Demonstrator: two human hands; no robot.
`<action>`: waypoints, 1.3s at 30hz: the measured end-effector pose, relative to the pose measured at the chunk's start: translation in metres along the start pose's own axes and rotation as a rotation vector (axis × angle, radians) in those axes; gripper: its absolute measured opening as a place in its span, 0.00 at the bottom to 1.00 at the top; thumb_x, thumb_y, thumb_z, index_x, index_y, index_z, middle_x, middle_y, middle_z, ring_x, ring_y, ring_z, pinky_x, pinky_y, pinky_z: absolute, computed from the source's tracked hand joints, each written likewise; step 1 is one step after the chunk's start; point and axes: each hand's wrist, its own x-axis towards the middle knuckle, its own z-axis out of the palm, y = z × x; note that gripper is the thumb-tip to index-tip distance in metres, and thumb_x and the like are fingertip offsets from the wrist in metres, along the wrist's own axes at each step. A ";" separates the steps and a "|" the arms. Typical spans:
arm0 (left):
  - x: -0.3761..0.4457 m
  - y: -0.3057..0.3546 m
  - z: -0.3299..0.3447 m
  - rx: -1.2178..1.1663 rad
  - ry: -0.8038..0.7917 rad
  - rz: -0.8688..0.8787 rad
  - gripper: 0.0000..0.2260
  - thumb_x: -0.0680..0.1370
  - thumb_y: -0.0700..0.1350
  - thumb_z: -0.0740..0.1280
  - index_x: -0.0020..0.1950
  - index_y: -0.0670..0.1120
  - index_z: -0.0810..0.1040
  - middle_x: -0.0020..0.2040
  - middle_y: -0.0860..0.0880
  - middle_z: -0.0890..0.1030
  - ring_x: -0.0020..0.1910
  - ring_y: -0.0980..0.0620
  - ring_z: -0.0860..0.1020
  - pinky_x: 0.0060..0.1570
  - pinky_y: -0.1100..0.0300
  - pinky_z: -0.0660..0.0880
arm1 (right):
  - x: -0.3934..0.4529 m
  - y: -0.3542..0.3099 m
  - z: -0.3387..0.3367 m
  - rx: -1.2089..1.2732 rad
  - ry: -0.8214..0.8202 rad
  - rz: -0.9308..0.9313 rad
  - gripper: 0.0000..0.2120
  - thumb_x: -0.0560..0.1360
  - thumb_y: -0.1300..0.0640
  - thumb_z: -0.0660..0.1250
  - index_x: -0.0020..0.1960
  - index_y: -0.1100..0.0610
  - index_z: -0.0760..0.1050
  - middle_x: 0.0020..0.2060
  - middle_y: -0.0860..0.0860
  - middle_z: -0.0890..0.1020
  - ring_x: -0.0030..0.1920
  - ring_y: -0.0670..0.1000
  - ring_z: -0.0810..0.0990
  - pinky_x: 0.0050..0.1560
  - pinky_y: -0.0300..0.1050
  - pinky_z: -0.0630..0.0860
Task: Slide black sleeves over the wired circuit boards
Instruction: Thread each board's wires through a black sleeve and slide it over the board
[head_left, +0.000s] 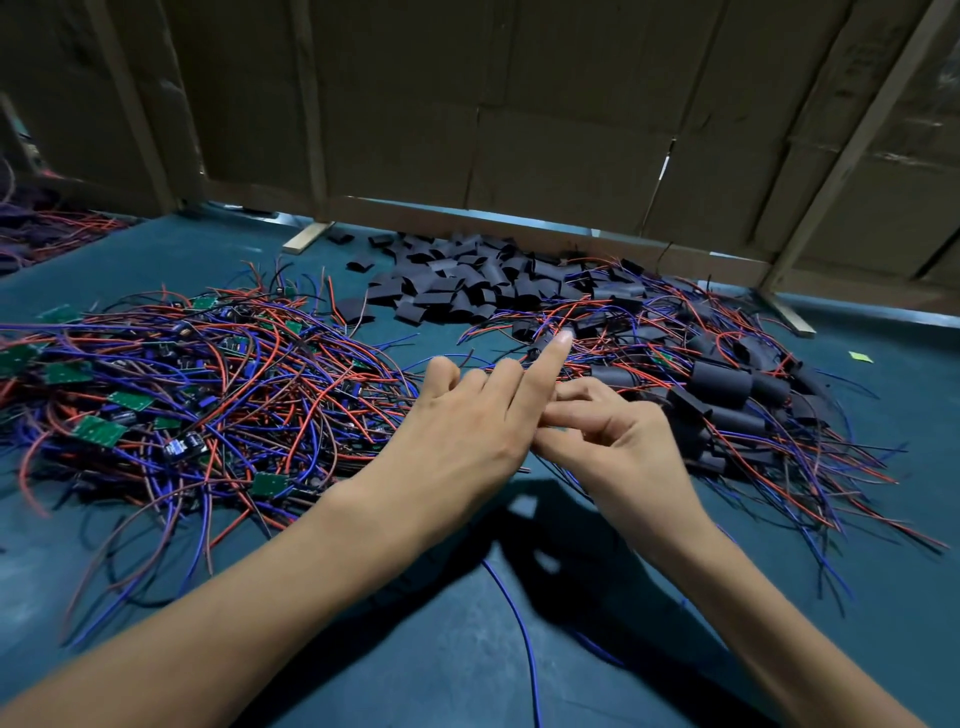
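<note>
Where both hands meet at centre, head view: left hand (457, 415), index extended, other fingers curled, contents unseen; right hand (613, 431) pinching, object hidden. Bare boards (98, 430) left, empty sleeves (467, 280) behind, sleeved units (722, 382) right. Risk: trailing wires snagging neighbouring piles. Open table (441, 649) only nearside; cardboard wall (519, 130) closes the rear

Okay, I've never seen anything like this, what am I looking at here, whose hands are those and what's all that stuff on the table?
No machine here: a camera on a person's head looks down at their own two hands. On the green table lie three heaps: bare boards with red and blue wires at left, empty black sleeves at the back, and sleeved boards at right. The left hand has one finger stretched forward. The right hand curls its fingers beside it; whatever they pinch is hidden.
</note>
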 end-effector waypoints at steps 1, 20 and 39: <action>0.000 0.000 -0.001 -0.050 -0.008 0.006 0.33 0.78 0.39 0.51 0.80 0.44 0.40 0.47 0.48 0.70 0.42 0.45 0.75 0.47 0.50 0.66 | 0.001 0.002 -0.001 0.014 0.010 0.012 0.13 0.72 0.67 0.76 0.42 0.49 0.87 0.44 0.53 0.84 0.35 0.49 0.75 0.37 0.45 0.70; 0.062 -0.212 0.075 0.027 -0.754 -0.498 0.16 0.84 0.51 0.57 0.65 0.43 0.75 0.66 0.37 0.76 0.64 0.35 0.73 0.64 0.44 0.72 | 0.024 0.042 -0.121 -0.819 0.645 0.306 0.11 0.77 0.53 0.70 0.57 0.55 0.82 0.57 0.63 0.81 0.60 0.64 0.77 0.64 0.56 0.71; 0.080 -0.072 -0.029 -1.303 -0.467 -0.297 0.28 0.75 0.51 0.76 0.72 0.50 0.72 0.46 0.49 0.87 0.47 0.47 0.86 0.45 0.55 0.83 | 0.015 0.015 -0.046 -0.617 0.236 -0.588 0.27 0.76 0.55 0.75 0.70 0.67 0.74 0.66 0.57 0.77 0.65 0.57 0.79 0.69 0.51 0.73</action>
